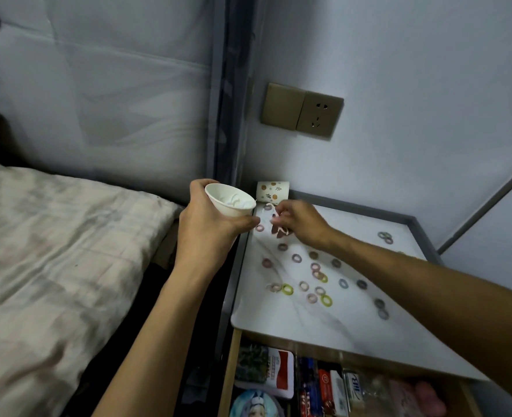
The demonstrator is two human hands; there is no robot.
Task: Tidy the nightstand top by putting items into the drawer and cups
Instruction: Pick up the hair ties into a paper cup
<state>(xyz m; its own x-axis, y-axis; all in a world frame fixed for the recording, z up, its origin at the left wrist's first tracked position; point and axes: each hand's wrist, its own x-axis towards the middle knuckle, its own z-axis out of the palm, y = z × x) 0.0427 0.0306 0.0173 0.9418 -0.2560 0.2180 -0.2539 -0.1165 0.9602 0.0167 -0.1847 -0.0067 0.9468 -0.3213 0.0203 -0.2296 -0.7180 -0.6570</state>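
Open wooden drawer (228,371) at 6 o'clock; left hand (206,227) clasping white paper cup (228,203), right hand (301,224) pinching pale hair ring (284,231).

We count two hands: one left hand (206,227) and one right hand (301,222). We record two cups: one white cup (227,206) and one patterned cup (272,191). On the single nightstand top (279,323) we count at least twenty coloured hair rings (326,300); several overlap, so we cannot fix the exact figure. At least three of them are yellow-green. The pale rings (282,231) pinched by the right hand cannot be counted. The white rings (236,201) in the white cup number more than one. We note one drawer (227,371) and two wall plates (282,106).
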